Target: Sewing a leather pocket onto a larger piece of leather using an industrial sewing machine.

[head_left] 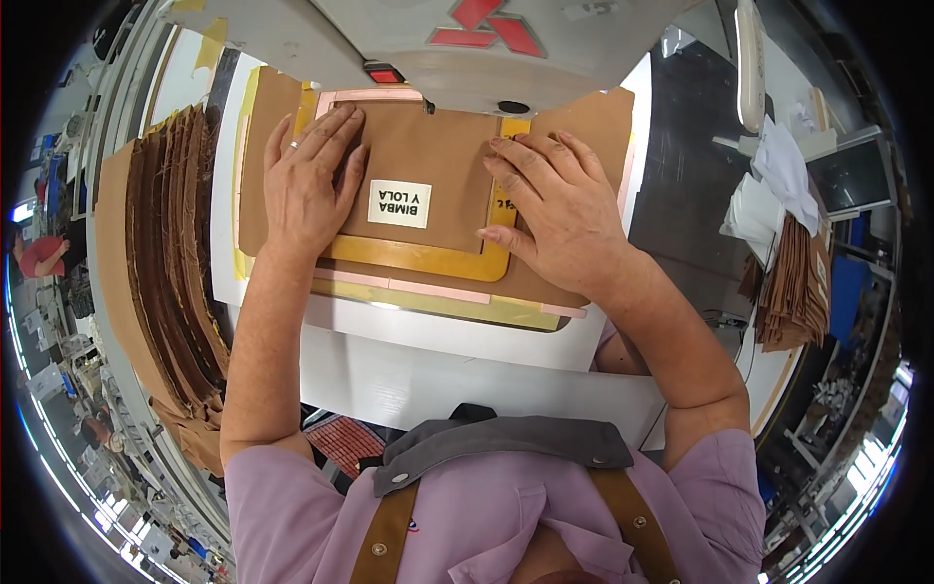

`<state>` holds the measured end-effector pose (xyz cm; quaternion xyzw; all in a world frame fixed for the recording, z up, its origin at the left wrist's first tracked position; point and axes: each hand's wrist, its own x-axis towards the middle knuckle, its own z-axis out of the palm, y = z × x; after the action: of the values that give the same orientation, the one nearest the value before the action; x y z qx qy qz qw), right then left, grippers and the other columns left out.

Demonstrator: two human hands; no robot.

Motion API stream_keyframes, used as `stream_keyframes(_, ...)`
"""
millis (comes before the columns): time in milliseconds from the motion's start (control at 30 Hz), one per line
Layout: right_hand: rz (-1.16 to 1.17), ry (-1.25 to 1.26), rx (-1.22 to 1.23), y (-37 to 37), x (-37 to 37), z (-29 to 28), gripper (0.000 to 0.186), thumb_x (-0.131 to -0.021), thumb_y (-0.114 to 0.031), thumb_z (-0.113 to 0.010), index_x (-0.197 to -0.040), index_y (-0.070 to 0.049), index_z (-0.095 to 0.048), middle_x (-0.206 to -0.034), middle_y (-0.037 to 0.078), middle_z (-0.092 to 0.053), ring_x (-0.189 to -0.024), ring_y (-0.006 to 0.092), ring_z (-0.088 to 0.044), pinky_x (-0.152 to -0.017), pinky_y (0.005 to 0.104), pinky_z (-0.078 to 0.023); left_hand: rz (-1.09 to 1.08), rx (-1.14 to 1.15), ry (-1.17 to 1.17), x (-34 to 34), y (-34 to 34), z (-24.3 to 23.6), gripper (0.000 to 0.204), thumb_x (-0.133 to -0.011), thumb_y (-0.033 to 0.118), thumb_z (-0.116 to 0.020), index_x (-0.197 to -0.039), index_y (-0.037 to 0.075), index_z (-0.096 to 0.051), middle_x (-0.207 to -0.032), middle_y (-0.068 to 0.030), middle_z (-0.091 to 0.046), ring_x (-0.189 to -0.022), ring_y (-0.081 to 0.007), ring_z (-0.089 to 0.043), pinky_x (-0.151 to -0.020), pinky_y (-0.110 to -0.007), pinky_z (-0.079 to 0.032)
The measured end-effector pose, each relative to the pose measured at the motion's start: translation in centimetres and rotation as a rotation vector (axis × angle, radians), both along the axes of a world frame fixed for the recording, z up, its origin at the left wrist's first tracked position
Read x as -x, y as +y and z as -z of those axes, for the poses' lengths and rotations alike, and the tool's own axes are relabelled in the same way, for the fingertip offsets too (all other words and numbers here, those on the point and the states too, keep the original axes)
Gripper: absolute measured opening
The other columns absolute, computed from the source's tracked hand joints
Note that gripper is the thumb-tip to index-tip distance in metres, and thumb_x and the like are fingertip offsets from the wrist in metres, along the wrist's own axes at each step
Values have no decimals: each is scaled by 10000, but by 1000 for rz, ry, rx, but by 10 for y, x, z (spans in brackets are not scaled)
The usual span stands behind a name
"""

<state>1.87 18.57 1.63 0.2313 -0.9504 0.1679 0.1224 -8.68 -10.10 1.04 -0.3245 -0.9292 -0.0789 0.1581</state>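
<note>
A piece of brown fabric (pixel 428 146) lies within a yellow frame-like template (pixel 418 257) in front of me. A white label (pixel 400 203) with dark print rests on the fabric, between my hands. My left hand (pixel 313 180) lies flat at the fabric's left side, fingers stretched toward the far edge; a ring shows on one finger. On the opposite side, my right hand (pixel 564 200) is spread over the template's right bar, with its fingertips at the fabric's edge. Neither hand grips anything that I can see.
A grey machine head (pixel 389 39) with a red emblem overhangs the template's far side. To the left stands a stack of brown fabric pieces (pixel 161 253). More brown pieces (pixel 795 292) hang at the right, below white sheets (pixel 778 175). A white table edge (pixel 467 360) runs before me.
</note>
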Motion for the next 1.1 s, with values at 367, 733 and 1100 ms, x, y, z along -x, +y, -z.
stream_keyframes(367,9,-2,-57,-6,1,0,642,-878,-524,-704,-1282,-32,-619,-1378,91,-582,-1283,291,-520,-1124,517,-376,-119,283,79,-6,1,-10,461,-1016,371,-519,-1384,121,-641,-1369,-19,-676,-1339,-219,-550,-1246,-453,-196)
stream_keyframes(733,39,-45,87,3,-9,9,710,-890,-457,-732,-1408,-19,-519,-1474,183,-494,-1369,350,-484,-1189,533,-361,120,-32,-115,-25,40,-13,445,-961,212,-622,-1382,69,-612,-1402,-108,-638,-1335,-322,-547,-1183,-494,-352)
stream_keyframes(1100,4,-162,77,14,-30,7,686,-905,-426,-736,-1433,-42,-525,-1508,197,-470,-1469,369,-397,-1232,586,-268,200,-58,-336,-27,62,-3,523,-989,272,-598,-1491,140,-538,-1504,-100,-529,-1368,-331,-510,-1219,-579,-293)
